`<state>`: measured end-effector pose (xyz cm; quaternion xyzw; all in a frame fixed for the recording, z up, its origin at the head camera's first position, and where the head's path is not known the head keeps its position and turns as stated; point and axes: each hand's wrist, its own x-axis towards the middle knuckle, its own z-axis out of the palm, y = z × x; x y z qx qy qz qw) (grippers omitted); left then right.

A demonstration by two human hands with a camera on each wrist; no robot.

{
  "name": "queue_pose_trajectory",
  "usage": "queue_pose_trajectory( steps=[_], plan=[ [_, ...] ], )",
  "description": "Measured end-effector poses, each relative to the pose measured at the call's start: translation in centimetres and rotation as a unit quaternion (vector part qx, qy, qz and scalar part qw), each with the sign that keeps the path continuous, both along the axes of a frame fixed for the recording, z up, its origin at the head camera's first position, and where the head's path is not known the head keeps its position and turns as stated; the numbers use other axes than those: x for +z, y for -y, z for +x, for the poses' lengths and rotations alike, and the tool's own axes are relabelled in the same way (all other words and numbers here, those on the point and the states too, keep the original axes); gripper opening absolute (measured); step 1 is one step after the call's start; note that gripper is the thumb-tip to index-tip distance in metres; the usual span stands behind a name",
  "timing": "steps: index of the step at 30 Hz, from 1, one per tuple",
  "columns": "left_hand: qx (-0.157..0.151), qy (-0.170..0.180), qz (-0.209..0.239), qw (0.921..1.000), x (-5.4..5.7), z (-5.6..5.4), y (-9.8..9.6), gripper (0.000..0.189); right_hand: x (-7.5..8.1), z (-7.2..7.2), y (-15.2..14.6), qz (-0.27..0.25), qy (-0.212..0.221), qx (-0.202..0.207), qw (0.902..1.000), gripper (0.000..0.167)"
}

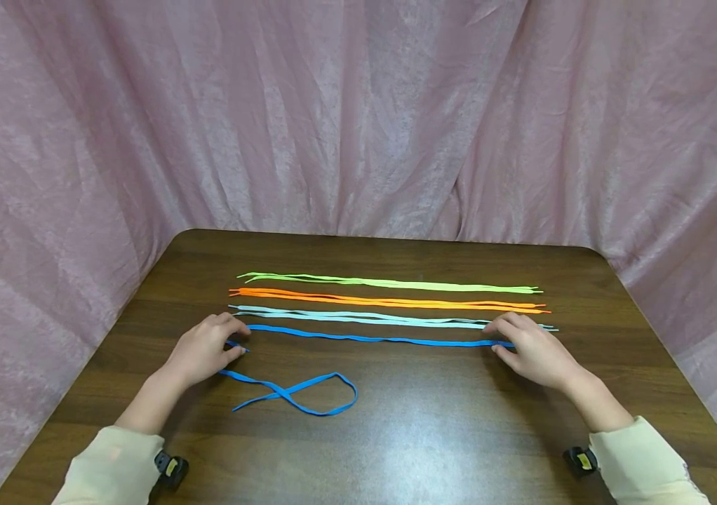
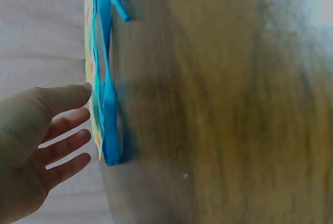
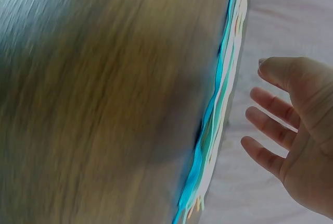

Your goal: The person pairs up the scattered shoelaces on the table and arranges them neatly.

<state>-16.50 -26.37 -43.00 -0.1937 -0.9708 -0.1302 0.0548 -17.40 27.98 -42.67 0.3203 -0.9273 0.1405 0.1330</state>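
Observation:
A flat blue shoelace (image 1: 371, 339) stretches across the table between the two hands, nearest the wearer in a row of laces. Another blue stretch (image 1: 317, 382) emerges below the left hand and lies crossed in a loop. My left hand (image 1: 207, 347) is at the left end of the straight blue stretch, its fingers loosely bent and spread apart from the thumb in the left wrist view, with nothing between them. Over the right end, my right hand (image 1: 532, 351) likewise has its fingers (image 3: 270, 125) parted and holds nothing.
Behind the blue lace lie pale blue laces (image 1: 358, 318), orange laces (image 1: 384, 301) and yellow-green laces (image 1: 396, 283), roughly parallel. They rest on a brown wooden table (image 1: 459, 435) with rounded far corners. Pink curtains (image 1: 358, 126) hang around it.

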Motion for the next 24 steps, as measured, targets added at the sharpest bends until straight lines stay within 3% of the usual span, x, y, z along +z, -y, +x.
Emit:
queue_pose_trajectory(
  steps=[12,18,24],
  plan=[
    [-0.007,0.006,-0.015,0.9998,-1.0,-0.3,-0.1,0.018,-0.3,0.6,3.2,0.015,-0.011,0.066,0.9976,0.029],
    [-0.005,0.006,-0.016,0.9998,-1.0,-0.5,0.1,0.015,-0.3,0.9,4.5,0.021,-0.020,0.095,0.9951,0.029],
    [-0.005,0.031,-0.020,0.9993,-0.8,-0.8,0.2,0.017,-0.3,1.1,5.7,0.031,-0.011,0.107,0.9937,0.028]
  ],
)
